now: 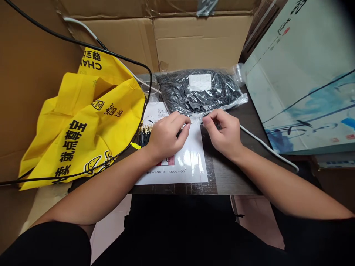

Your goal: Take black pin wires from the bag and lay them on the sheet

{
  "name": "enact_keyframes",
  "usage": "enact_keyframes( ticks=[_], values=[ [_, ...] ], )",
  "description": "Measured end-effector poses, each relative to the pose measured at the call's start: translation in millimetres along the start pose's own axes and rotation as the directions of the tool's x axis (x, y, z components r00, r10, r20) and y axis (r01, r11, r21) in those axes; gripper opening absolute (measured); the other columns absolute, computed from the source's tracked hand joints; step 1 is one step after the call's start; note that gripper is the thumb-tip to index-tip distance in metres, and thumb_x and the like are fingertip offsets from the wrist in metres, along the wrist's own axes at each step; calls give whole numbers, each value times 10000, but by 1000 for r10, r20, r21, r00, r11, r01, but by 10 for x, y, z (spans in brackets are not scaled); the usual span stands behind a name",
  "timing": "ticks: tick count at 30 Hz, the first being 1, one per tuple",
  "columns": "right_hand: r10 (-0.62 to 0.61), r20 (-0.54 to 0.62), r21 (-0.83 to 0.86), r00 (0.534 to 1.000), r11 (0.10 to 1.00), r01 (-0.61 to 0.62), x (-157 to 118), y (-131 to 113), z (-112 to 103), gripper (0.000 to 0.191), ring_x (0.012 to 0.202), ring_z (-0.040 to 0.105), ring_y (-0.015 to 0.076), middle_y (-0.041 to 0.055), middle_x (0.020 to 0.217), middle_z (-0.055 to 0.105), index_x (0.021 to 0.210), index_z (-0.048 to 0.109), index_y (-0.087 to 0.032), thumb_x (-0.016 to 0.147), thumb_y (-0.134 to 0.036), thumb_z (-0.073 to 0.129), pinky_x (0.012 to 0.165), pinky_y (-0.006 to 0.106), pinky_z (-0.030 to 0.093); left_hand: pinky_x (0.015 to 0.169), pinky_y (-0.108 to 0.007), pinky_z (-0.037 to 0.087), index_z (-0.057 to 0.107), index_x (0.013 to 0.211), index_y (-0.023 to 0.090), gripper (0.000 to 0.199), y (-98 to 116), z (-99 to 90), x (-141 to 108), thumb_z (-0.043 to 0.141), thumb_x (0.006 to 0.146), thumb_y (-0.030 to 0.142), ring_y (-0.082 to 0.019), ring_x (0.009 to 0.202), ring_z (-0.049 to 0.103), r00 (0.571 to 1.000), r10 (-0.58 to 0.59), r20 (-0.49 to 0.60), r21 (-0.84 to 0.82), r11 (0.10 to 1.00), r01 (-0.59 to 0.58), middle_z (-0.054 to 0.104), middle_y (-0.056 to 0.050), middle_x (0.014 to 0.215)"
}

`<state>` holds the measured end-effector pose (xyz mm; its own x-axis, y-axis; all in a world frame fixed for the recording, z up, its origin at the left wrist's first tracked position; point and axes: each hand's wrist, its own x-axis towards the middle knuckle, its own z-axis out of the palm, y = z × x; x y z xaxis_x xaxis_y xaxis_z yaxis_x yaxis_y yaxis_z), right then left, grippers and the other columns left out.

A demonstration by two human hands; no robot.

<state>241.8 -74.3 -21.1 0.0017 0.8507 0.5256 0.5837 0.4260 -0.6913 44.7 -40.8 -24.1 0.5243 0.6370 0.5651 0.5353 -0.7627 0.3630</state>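
Observation:
Over a printed sheet (191, 173), my left hand (169, 133) pinches a thin, dark, needle-like piece (193, 123) whose tip points right. Facing it across a small gap, my right hand (223, 131) is closed, thumb against forefinger, on a small dark part (202, 123) mostly hidden by the fingertips. Beside my left wrist lies a bunch of black pins with gold-coloured tips (144, 136). Just beyond both hands, a clear plastic bag (231, 99) full of small black parts lies with its mouth towards me, and some loose black parts (195, 108) show at the opening.
A yellow printed bag (74, 111) and a black cable (122, 57) crowd the left. Clear plastic cups (151, 91) stand behind the sheet. Cardboard boxes (199, 44) form the back; a pale painted box (302, 85) stands at right, near a white cable (266, 147).

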Motion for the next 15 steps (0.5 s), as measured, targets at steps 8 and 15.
enact_keyframes(
  ticks=[8,15],
  values=[
    [-129,60,47,990,991,127,-125,93,105,119,754,630,172,22,828,693,887,635,-241,933,-344,594,727,347,491,738,-305,447,646,950,194,238,-19,19,-40,459,990,335,-158,797,574,999,10,44,-84,996,-7,633,-50,859],
    [-177,22,93,984,980,175,-160,106,78,63,882,671,204,33,931,725,952,656,-268,921,-273,601,824,404,527,748,-307,457,641,963,198,172,-19,35,-52,510,972,310,-161,811,583,998,41,39,-97,995,-37,652,-49,883]
  ],
)
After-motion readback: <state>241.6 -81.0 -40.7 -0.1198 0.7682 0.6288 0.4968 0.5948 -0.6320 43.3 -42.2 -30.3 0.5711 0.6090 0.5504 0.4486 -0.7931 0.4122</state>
